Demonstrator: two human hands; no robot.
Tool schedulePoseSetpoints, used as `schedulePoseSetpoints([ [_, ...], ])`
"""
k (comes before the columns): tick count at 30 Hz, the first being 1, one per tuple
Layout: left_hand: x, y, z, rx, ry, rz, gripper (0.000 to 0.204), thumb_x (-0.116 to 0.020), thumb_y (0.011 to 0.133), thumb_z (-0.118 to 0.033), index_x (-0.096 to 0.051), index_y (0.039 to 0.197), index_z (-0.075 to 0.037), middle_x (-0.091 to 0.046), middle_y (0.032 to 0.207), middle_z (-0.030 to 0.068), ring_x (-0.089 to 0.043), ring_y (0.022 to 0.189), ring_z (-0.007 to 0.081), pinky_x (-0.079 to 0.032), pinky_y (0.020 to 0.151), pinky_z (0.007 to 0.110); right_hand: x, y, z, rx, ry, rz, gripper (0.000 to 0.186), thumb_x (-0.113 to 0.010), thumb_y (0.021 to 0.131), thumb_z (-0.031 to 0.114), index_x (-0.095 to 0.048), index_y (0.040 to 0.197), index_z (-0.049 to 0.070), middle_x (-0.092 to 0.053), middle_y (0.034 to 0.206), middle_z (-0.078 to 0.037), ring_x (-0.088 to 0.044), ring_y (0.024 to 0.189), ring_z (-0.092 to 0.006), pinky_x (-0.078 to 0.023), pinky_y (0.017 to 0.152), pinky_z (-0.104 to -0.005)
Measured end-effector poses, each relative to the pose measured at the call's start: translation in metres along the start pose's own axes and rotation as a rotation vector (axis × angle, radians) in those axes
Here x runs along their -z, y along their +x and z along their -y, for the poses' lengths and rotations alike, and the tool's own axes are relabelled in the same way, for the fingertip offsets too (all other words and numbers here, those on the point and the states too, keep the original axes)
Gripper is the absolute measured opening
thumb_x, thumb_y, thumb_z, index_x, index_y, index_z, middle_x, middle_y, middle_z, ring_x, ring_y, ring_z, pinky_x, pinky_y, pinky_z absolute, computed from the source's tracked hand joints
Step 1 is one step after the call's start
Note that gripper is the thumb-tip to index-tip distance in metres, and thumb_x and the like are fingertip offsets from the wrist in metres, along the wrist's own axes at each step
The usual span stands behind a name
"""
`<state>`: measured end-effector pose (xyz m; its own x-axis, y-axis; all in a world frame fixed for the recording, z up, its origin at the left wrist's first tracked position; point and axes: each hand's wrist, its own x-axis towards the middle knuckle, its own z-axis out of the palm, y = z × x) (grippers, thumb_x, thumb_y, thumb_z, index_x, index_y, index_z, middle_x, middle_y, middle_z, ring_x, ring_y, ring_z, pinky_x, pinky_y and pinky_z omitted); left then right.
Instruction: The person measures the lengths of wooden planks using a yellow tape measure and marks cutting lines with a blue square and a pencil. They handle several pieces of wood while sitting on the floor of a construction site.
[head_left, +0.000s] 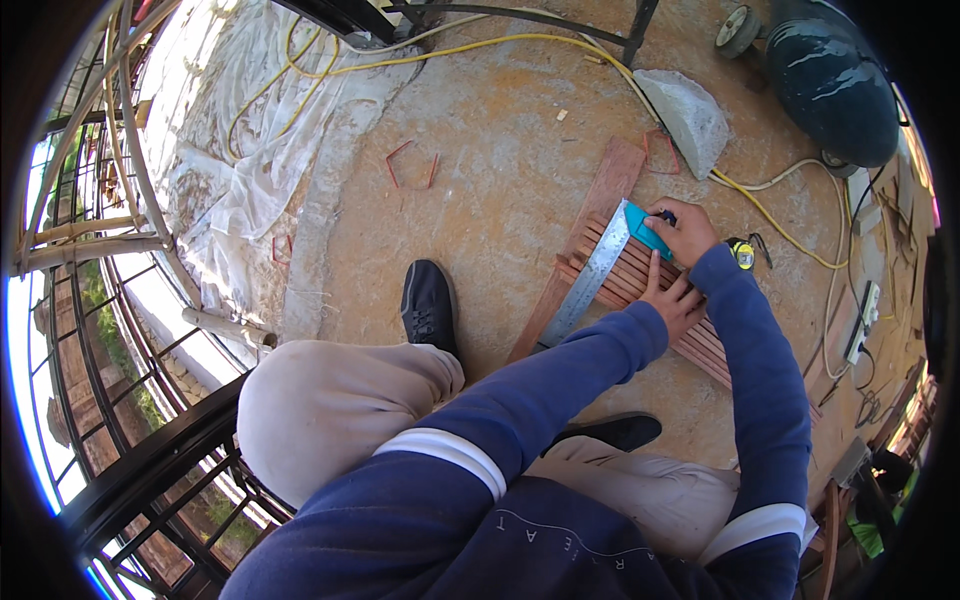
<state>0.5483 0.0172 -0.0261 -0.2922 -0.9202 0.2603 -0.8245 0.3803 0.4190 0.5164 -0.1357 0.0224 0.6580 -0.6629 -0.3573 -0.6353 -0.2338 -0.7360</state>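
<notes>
Head view, and here's the ground seen from above: a row of slim reddish-brown wooden strips (627, 278) lies side by side, right of centre, slanting from far left to near right. Their far-left ends overlap a flat, reddish-brown wooden board (615, 178) set crosswise. Over the strips lies a square with a flat silver metal blade and a teal stock (598, 268), its blade angled down toward the near left, its stock at the far right.

The left hand (678, 308) is palm down on the strips, fingers loosely spread, gripping nothing; its index fingertip reaches right up by the teal stock. The right hand (690, 235) has its fingers bent in at that stock, with something small and dark by the fingertips. Is it pinching that, or the stock? Can't tell from here!

As for handling, the square looks light and stiff, its smooth blade likely to skid over wood; the chunky stock seems the place to take hold. The strips look rigid and light singly, apt to slide apart, so a spread palm across several suits them best.

Just right of the hands, a yellow and black tape measure (742, 253). Farther off, a rough grey concrete lump (688, 115), and a long yellow cord (480, 42) curving across the far side.
</notes>
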Motion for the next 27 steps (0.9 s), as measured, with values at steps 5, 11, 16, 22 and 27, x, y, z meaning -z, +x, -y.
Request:
schedulePoseSetpoints([
  [5,0.002,0.001,0.001,-0.005,-0.007,0.009,0.035,-0.046,0.092,-0.027,-0.063,0.123,-0.025,-0.050,0.134,0.0079,-0.039,0.134,0.0357,-0.013,0.099,0.086,-0.006,0.003,-0.012,0.012,0.046,-0.026,0.020,-0.068,0.088,0.017,-0.069,0.101,0.002,-0.069,0.085,-0.017,-0.065,0.075,-0.0250,-0.051,0.072,-0.0359],
  [11,0.008,0.001,0.004,-0.004,-0.002,0.050,0.036,-0.046,0.093,-0.029,-0.062,0.125,-0.027,-0.049,0.136,0.0082,-0.037,0.136,0.0374,-0.012,0.100,0.086,-0.006,0.005,-0.012,0.011,0.054,-0.027,0.020,-0.069,0.088,0.018,-0.069,0.100,0.002,-0.069,0.084,-0.016,-0.064,0.073,-0.0236,-0.050,0.071,-0.0359],
  [16,0.013,0.002,0.005,-0.007,0.003,0.065,0.036,-0.047,0.093,-0.030,-0.063,0.125,-0.027,-0.049,0.137,0.0084,-0.035,0.137,0.0388,-0.010,0.101,0.085,-0.005,0.006,-0.011,0.004,0.055,-0.018,0.020,-0.069,0.088,0.018,-0.070,0.100,0.003,-0.069,0.084,-0.015,-0.062,0.073,-0.0213,-0.050,0.071,-0.0356],
  [22,0.012,0.001,0.005,0.001,-0.008,0.051,0.034,-0.051,0.088,-0.029,-0.064,0.120,-0.028,-0.045,0.140,0.0099,-0.034,0.138,0.0387,-0.014,0.099,0.086,-0.006,0.006,-0.012,-0.007,0.076,-0.019,0.020,-0.069,0.088,0.018,-0.069,0.100,0.002,-0.069,0.084,-0.014,-0.062,0.073,-0.0197,-0.050,0.071,-0.0351],
  [27,0.015,0.001,0.006,-0.002,0.003,0.081,0.035,-0.048,0.091,-0.030,-0.063,0.123,-0.029,-0.048,0.136,0.0099,-0.036,0.135,0.0416,-0.012,0.099,0.086,-0.005,0.005,-0.009,-0.004,0.061,-0.020,0.019,-0.069,0.088,0.016,-0.069,0.100,0.002,-0.069,0.083,-0.013,-0.061,0.072,-0.0189,-0.050,0.071,-0.0342],
])
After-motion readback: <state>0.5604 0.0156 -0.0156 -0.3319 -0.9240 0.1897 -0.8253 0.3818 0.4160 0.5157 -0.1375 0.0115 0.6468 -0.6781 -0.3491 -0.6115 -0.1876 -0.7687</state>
